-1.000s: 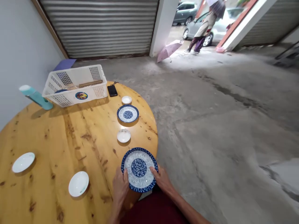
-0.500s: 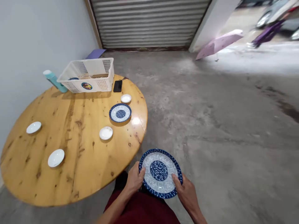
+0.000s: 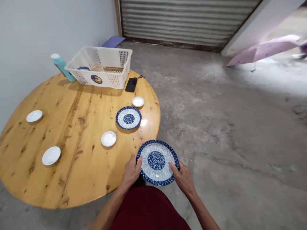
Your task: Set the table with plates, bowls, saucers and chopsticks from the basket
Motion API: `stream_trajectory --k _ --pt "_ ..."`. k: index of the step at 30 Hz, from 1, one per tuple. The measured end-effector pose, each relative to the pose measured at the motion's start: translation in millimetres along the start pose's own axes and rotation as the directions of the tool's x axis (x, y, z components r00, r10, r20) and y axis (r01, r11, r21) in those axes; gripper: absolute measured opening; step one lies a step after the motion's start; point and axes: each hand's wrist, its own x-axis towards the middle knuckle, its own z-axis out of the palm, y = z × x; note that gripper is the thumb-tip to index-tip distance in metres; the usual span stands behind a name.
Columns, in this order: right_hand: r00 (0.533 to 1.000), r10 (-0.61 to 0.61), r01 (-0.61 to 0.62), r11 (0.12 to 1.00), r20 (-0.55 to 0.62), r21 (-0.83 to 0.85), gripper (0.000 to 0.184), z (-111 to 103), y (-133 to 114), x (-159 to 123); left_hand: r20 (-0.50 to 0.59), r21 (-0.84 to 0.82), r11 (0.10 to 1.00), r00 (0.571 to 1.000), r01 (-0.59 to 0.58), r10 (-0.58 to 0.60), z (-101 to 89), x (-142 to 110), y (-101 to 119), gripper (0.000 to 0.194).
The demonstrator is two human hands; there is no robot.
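Here's the plate point(image 3: 156, 160), held up by the edge of the surface point(image 3: 86, 159), left hand point(image 3: 131, 170) and right hand point(image 3: 184, 179) each pinching a side, thumbs point(image 3: 173, 167) on top. Looks like stiff glazed ceramic: likely slippery, breakable, moderately heavy, best held from opposite sides.

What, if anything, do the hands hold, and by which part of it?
The left hand and right hand hold a blue-and-white plate by opposite sides of its rim.
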Motion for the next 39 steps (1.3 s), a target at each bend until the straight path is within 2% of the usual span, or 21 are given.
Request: stream_trajectory --k 7,10,14,19,26,34,39 --pt "0.987 -0.098 0.098 0.995 0.129 0.012 0.039 27 -60 118 -0.197 -0.027 1.000 0.980 -0.010 0.005 -43.0 77 18 0.028" --pt "0.980 -0.118 0.115 0.993 0.160 0.028 0.039 46 -81 153 -0.261 -0.001 1.000 0.965 0.019 -0.019 -58.8 107 18 0.027" --pt "0.973 -0.152 0.152 0.988 0.177 0.008 0.042 70 -96 188 -0.326 0.023 0.997 0.943 0.078 -0.066 -72.5 136 14 0.028" --pt "0.950 -0.239 0.255 0.965 0.200 -0.056 0.036 88 -103 223 -0.362 -0.003 0.996 0.929 0.087 -0.083 -79.6 160 10 0.028" --pt "0.918 -0.268 0.318 0.938 0.294 -0.138 0.031 102 -107 261 -0.427 0.039 0.984 0.893 0.174 -0.141 -80.8 181 8 0.030" --pt "0.871 -0.301 0.373 0.920 0.388 -0.124 0.028 116 -110 287 -0.477 0.116 0.940 0.849 0.320 -0.230 -81.6 192 13 0.023" --pt "0.839 -0.367 0.449 0.884 0.401 -0.130 0.028 125 -109 297 -0.508 0.172 0.903 0.821 0.394 -0.261 -78.3 193 16 0.022"
